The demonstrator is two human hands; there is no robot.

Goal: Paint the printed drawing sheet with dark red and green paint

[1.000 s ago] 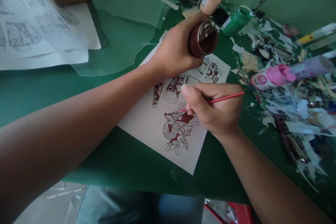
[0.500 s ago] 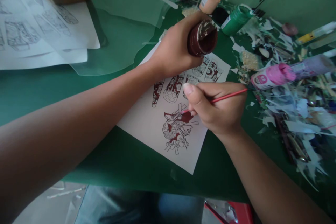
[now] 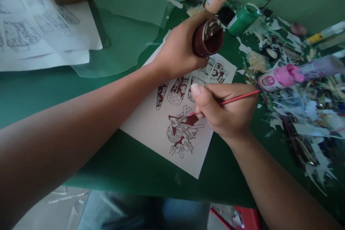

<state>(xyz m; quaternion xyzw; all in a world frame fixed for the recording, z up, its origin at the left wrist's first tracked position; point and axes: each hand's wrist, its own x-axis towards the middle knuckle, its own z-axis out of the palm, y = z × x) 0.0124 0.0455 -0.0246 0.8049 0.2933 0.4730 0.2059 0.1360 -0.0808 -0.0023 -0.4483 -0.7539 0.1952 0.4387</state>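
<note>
Left hand (image 3: 183, 48) wrapped around round dark-red jar (image 3: 207, 38); right hand (image 3: 228, 109) pinching slim red brush (image 3: 234, 99) over smooth white paper (image 3: 159, 129).

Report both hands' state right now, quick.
Left hand: closed around an open dark-red cylindrical paint jar.
Right hand: closed on a thin red paintbrush, tip at the white printed sheet.

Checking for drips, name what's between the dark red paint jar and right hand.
The head view shows white paper with black-outlined, partly red shapes between jar and right hand.
</note>
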